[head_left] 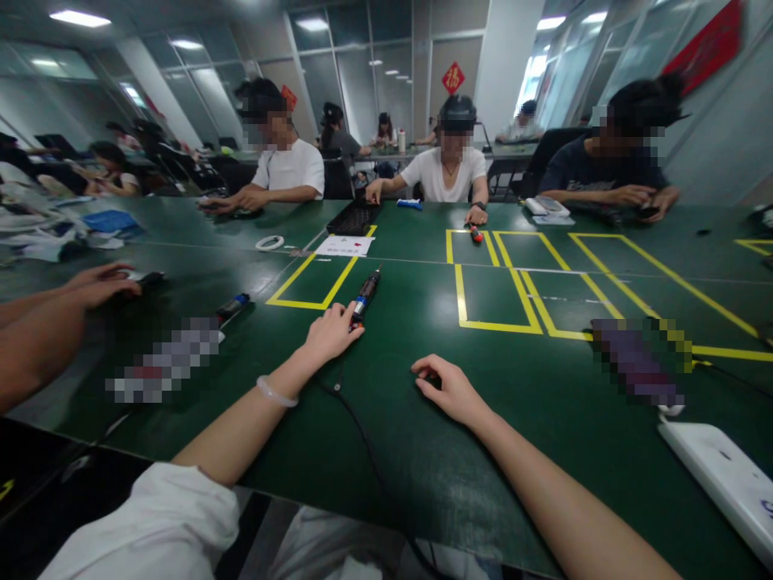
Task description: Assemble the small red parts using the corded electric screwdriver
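A dark electric screwdriver [365, 293] with a blue band lies on the green table, its thin bit pointing away from me. My left hand [331, 332] is closed over its rear end, and the fingers partly hide the handle. Below that hand a black cable [362, 431] runs down over the near table edge. My right hand [447, 388] rests on the table to the right, fingers loosely curled with a gap to the thumb. Nothing shows in it.
Yellow tape outlines [501, 327] mark the green table [398, 338]. A black tray [350, 219] and a white paper [344, 246] lie ahead. At right are a phone [637, 362] and a white power bank [718, 467]. A neighbour's hand [112, 282] is at left; people sit opposite.
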`<state>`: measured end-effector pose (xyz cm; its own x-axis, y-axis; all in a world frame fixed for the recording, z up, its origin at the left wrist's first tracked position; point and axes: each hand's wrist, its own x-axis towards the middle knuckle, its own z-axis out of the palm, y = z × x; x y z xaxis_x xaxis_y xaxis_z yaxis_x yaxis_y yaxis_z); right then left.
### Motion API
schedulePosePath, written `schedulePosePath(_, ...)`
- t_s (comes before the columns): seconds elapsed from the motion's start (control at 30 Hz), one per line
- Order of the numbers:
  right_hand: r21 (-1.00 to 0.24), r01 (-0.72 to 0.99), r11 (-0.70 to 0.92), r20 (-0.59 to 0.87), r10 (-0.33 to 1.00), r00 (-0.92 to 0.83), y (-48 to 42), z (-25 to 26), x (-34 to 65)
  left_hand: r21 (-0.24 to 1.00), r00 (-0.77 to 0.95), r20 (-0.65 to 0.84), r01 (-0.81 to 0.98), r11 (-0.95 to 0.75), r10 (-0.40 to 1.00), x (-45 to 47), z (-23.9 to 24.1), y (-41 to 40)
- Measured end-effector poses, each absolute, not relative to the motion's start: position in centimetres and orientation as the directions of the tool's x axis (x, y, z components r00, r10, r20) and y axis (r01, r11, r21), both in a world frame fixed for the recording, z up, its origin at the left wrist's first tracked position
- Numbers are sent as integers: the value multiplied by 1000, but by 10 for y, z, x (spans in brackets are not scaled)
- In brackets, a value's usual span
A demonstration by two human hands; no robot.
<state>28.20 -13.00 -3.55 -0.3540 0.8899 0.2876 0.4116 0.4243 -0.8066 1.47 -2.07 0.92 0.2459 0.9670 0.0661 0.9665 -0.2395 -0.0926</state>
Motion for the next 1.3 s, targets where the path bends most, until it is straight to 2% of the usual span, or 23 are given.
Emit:
schedulePosePath(0.2, -797, 428, 427, 281, 889, -362, -129, -35, 281, -65, 83, 13, 995, -82, 996, -33, 7, 33)
schedulePosePath(0.37, -794, 434, 425, 277, 889, -365, -129, -34, 282, -44, -27, 38, 999, 28, 999, -56, 9, 58)
schedulePosePath(0.57, -792, 432, 432, 283, 886, -368, -129, -32, 282, -67, 43, 234, 997, -28, 971, -51, 17, 48)
schedulePosePath(0.87, -802, 419, 427, 285, 889, -359, -129, -31, 282, 71, 16, 297, 997, -39, 955, -23, 31, 35)
schedulePosePath(0.9, -809, 410, 422, 284, 890, -357, -129, -31, 282, 130, 45, 286, 988, -85, 957, -15, 31, 32)
schedulePosePath(0.97, -827, 387, 407, 278, 896, -347, -129, -32, 282, 373, 157, 221, 899, -232, 963, 6, 29, 19)
schedulePosePath(1.03, -851, 362, 381, 264, 905, -332, -129, -32, 281, 693, 327, 131, 645, -323, 936, 32, 25, -1)
schedulePosePath(1.07, -863, 349, 365, 251, 910, -330, -129, -32, 281, 795, 410, 79, 525, -305, 909, 44, 23, -14)
schedulePosePath(1.17, -920, 253, 298, 221, 930, -293, -128, -33, 280, 922, 580, -20, 326, -209, 814, 75, 18, -50)
schedulePosePath(1.3, -962, 99, 253, 215, 932, -291, -128, -36, 279, 954, 704, -74, 257, -157, 707, 91, 14, -78)
